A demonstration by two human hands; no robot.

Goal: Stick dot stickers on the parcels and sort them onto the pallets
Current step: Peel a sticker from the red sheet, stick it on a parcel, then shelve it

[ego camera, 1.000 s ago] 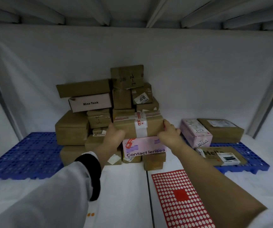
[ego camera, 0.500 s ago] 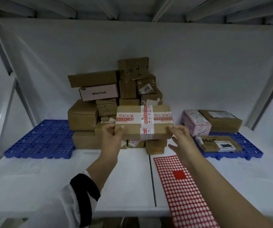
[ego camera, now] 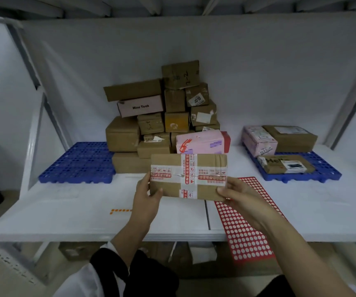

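The taped brown parcel point(ego camera: 188, 176) was off the pile point(ego camera: 162, 125). A second earlier it had sat there on the pink box point(ego camera: 202, 142) with a hand on each end. Now it was held in the air over the front of the shelf point(ego camera: 65, 206), its broad taped face turned toward the person, and the pink box lay uncovered behind it.

The left hand point(ego camera: 147, 194) was clamped on the parcel's left end, thumb on the front face. The right hand point(ego camera: 241, 196), loose at the other end half a second before, now gripped the lower right corner.

The red sticker sheet point(ego camera: 243, 232) lay just below the right hand, and a short strip of orange dots point(ego camera: 120, 210) lay to the left. The fetching step looked finished. A dot probably came next, then a choice between the left pallet point(ego camera: 76, 163) and the right pallet point(ego camera: 327, 168), which already held three parcels.
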